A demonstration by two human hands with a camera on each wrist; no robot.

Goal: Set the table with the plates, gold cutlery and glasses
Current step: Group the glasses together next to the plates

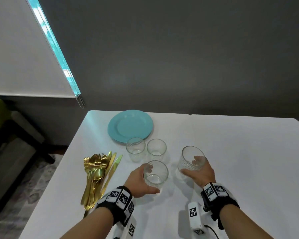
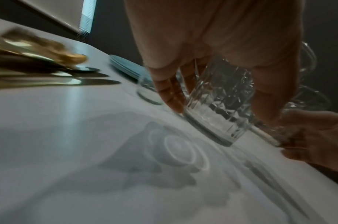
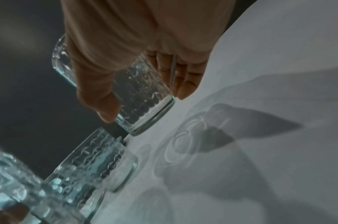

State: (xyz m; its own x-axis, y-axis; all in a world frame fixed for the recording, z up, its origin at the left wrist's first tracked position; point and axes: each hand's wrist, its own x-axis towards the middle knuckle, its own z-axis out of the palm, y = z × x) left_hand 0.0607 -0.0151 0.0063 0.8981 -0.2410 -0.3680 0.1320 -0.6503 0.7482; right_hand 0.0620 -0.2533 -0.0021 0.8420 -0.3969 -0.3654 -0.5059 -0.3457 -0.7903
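Nearest to the person, the left hand [image 1: 139, 180] was wrapped around a clear glass [image 1: 156, 173]. The thumb lay along the near side of this glass and the fingers [image 2: 171, 94] curled around the far side. In the left wrist view the bottom of the glass was tipped up off the white table [image 1: 240, 152], with its shadow on the table below it.

Just to the right, the right hand [image 1: 199, 174] held a second glass [image 1: 191, 159]. The thumb [image 3: 105, 104] was on its left side and the fingers were on its right side, so the glass sat between them. This patterned glass leaned a little, and in the right wrist view its base was off the table too. The two held glasses were near each other but not touching.

To the left of the left hand, a pile of gold cutlery [image 1: 97, 171] lay on the table, with forks, spoons and knives all heaped together.

A bit farther back, two more glasses [image 1: 146, 150] stood upright side by side on the table, just past the left hand's glass.

Farthest away, near the back edge of the table, sat a stack of blue plates [image 1: 130, 125]. The two standing glasses were just in front of it.
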